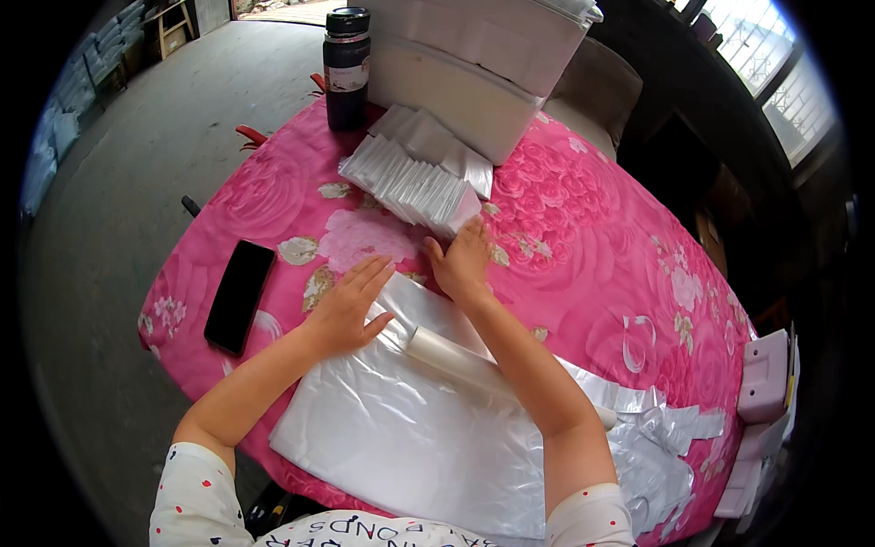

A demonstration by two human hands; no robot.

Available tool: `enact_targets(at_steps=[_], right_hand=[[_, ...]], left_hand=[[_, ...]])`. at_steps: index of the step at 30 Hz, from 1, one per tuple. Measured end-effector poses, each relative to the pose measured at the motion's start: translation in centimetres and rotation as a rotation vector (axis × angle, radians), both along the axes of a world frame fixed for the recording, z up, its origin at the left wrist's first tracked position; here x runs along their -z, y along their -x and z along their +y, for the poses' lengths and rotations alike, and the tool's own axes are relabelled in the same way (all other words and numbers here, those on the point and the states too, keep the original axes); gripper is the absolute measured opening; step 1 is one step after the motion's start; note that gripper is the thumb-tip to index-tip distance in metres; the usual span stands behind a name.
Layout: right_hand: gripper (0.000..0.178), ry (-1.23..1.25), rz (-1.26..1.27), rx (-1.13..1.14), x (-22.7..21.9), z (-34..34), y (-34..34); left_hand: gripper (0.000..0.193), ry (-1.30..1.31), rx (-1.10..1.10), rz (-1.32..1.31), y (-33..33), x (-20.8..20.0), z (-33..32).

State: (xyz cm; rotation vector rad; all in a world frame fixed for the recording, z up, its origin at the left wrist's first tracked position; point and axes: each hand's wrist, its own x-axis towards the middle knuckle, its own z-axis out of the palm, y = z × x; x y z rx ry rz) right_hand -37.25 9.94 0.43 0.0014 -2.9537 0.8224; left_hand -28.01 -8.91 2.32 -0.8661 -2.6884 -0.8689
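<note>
My left hand (pixel 351 305) lies flat with its fingers stretched out, over the upper left edge of a pile of clear plastic bags or sheets (pixel 392 438). My right hand (pixel 462 260) reaches farther out, thumb spread from the fingers. Its fingertips touch the near right end of a row of folded clear plastic packets (pixel 410 182), which lean on each other. A pale roll or tube (pixel 447 354) lies across the sheets, partly hidden under my right forearm. Loose, crumpled plastic (pixel 652 465) spreads to the right of the pile.
The table has a pink flowered cloth (pixel 583 264). A black phone (pixel 241 296) lies at the left. A dark bottle (pixel 347 73) and white foam boxes (pixel 456 82) stand at the back. Pink plastic holders (pixel 764 376) sit at the right edge; a chair (pixel 592 96) stands behind.
</note>
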Motion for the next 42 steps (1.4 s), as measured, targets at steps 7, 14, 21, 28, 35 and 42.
enact_targets(at_steps=[7,14,21,28,35,42], right_hand=[[0.081,0.466,0.037,-0.005,-0.7,2.7,2.6],[0.039,0.672,0.083,0.08,-3.4,6.7,8.8],[0.029,0.511,-0.104,0.098,-3.1,5.7,12.6],[0.028,0.294,-0.041,-0.016,-2.6,3.7,13.4],[0.031,0.424,-0.077,0.013,-3.1,2.1,14.0],[0.025,0.56,-0.123,0.068,-1.9,3.6,15.3]], left_hand=[[0.06,-0.077,-0.011,0.063,-0.6,0.0,-0.6],[0.06,-0.09,-0.017,0.07,-0.4,0.0,-0.4],[0.06,-0.087,-0.019,0.061,-0.2,0.0,-0.4],[0.06,-0.123,-0.019,0.032,-0.1,0.2,-0.4],[0.06,-0.132,-0.03,0.017,0.0,0.3,-0.4],[0.06,-0.153,-0.026,-0.001,0.0,0.3,-0.4]])
